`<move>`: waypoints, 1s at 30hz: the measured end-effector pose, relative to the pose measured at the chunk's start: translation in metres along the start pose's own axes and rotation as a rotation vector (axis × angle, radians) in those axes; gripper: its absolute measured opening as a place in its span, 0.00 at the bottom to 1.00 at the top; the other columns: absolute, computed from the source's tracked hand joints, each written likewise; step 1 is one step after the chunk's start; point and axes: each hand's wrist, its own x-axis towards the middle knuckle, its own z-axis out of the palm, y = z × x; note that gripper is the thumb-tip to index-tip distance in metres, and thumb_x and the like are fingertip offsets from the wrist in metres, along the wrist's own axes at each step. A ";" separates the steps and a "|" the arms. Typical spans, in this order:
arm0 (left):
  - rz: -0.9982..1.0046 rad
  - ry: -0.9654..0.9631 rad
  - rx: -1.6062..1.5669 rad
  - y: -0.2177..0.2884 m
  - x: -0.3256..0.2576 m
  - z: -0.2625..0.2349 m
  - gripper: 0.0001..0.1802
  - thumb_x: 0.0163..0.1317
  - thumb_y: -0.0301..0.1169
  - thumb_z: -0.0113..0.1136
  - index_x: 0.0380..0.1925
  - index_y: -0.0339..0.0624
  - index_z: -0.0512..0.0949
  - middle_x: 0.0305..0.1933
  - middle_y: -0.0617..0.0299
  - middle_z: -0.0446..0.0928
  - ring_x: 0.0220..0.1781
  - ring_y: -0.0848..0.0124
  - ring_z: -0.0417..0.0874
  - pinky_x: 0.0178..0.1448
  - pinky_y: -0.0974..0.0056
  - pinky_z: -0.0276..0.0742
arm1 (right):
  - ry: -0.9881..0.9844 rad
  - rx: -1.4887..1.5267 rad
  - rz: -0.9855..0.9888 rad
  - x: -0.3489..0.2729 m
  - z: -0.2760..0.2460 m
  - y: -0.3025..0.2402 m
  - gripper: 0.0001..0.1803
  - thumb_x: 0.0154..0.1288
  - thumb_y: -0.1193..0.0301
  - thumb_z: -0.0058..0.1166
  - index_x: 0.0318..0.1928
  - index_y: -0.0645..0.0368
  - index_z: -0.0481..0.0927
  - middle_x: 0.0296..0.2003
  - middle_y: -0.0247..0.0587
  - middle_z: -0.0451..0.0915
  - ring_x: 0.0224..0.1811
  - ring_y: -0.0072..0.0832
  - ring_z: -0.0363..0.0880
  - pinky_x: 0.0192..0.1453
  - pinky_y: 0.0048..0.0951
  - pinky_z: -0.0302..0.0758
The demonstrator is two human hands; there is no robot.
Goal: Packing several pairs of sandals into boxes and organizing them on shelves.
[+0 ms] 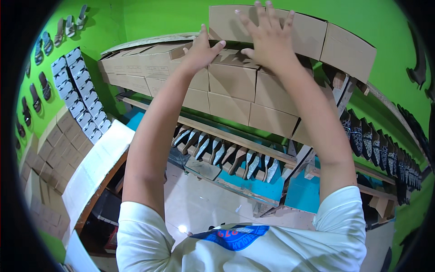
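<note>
Both my arms reach up and forward to cardboard boxes stacked on a wooden rack. My right hand (271,43) lies with spread fingers against the front of a long brown cardboard box (308,36) on the top layer. To its left, my left hand (199,53) has thumb and forefinger apart, beside that box's lower left corner; its other fingers are partly hidden, and I cannot tell whether it touches the box. Another cardboard box (348,52) stands at the right end of the top layer. Beneath my hands runs a row of similar boxes (232,81).
Below the boxes, a wooden rail (235,137) crosses above a row of shoes (249,164). More dark patterned shoes (376,147) line the right shelf. At left are a white-topped table (97,158), stacked white boxes (81,95), brown boxes (63,140) and wall-hung sandals (45,86).
</note>
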 end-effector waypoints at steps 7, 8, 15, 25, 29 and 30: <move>0.065 0.078 0.585 -0.006 -0.113 -0.053 0.44 0.53 0.48 0.56 0.66 0.44 0.48 0.69 0.44 0.48 0.70 0.44 0.45 0.63 0.29 0.35 | 0.198 0.359 -0.062 -0.034 0.051 -0.114 0.40 0.48 0.57 0.59 0.63 0.34 0.58 0.64 0.41 0.54 0.67 0.46 0.49 0.62 0.70 0.39; 0.028 0.087 0.618 -0.014 -0.132 -0.069 0.44 0.53 0.48 0.56 0.66 0.44 0.48 0.69 0.44 0.48 0.70 0.44 0.45 0.63 0.29 0.35 | 0.208 0.403 -0.083 -0.037 0.050 -0.137 0.40 0.48 0.57 0.59 0.63 0.34 0.58 0.64 0.41 0.54 0.67 0.46 0.49 0.62 0.70 0.39; -0.284 -0.151 0.895 -0.105 -0.260 -0.174 0.43 0.52 0.47 0.57 0.65 0.47 0.51 0.69 0.43 0.46 0.70 0.44 0.43 0.61 0.28 0.38 | -0.076 0.857 -0.290 -0.051 0.061 -0.301 0.39 0.49 0.56 0.59 0.63 0.38 0.59 0.64 0.43 0.53 0.67 0.47 0.48 0.62 0.71 0.37; -1.023 -0.304 0.936 -0.177 -0.439 -0.349 0.43 0.55 0.52 0.55 0.66 0.51 0.49 0.70 0.41 0.39 0.72 0.47 0.37 0.66 0.34 0.30 | -0.454 1.164 -0.565 -0.047 0.021 -0.531 0.38 0.52 0.56 0.57 0.64 0.43 0.58 0.65 0.44 0.52 0.68 0.44 0.45 0.64 0.67 0.33; -1.138 -0.281 0.915 -0.187 -0.475 -0.396 0.43 0.54 0.52 0.56 0.66 0.50 0.51 0.69 0.40 0.40 0.72 0.47 0.37 0.66 0.35 0.29 | -0.525 1.233 -0.608 -0.039 0.000 -0.592 0.37 0.53 0.57 0.57 0.63 0.44 0.59 0.64 0.45 0.53 0.68 0.44 0.46 0.64 0.67 0.32; -1.154 -0.265 0.918 -0.190 -0.481 -0.405 0.43 0.54 0.52 0.56 0.66 0.50 0.51 0.69 0.40 0.40 0.72 0.47 0.37 0.66 0.35 0.29 | -0.554 1.253 -0.622 -0.036 -0.003 -0.605 0.37 0.53 0.57 0.57 0.63 0.44 0.59 0.64 0.45 0.53 0.68 0.44 0.47 0.64 0.67 0.31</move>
